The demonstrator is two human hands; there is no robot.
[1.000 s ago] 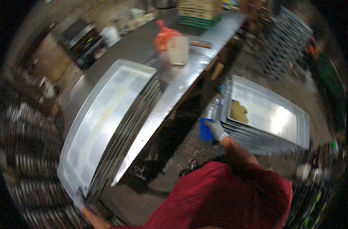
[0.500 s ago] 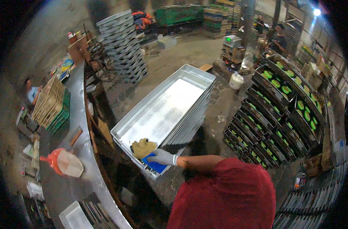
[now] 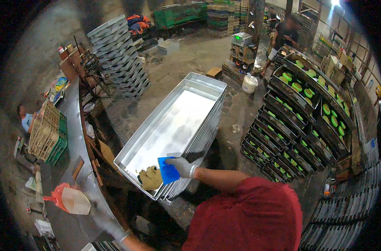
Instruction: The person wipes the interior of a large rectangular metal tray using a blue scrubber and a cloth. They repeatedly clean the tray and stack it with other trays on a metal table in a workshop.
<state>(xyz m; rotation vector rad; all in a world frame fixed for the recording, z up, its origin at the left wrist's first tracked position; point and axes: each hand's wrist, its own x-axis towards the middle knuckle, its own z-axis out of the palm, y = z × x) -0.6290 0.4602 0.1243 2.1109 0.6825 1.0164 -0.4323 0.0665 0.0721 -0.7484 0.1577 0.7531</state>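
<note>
My right hand [image 3: 182, 167], in a pale glove, grips a flat blue plastic scraper [image 3: 169, 170]. The scraper is held over the near end of the top metal tray [image 3: 136, 147] in a tall stack. Beside it in that tray rests a crumpled tan lump [image 3: 150, 178], which could be a cloth or paste. My left hand [image 3: 109, 225], gloved too, is over the metal-topped bench at the lower left. Motion smears its fingers. Near it on the bench stands a clear plastic jug [image 3: 76, 201] with a red-orange part.
A crosswise stack of metal trays [image 3: 115, 52] stands at the far left. Dark racks of trays [image 3: 278, 125] with green round pieces rise on the right. Plastic crates [image 3: 48, 131] sit on the bench. A white bucket [image 3: 249, 83] and two people are farther back.
The blue scraper has lifted off the tan lump and turned more upright in my right hand. My left hand has come into view over the bench. The view has shifted slightly.
</note>
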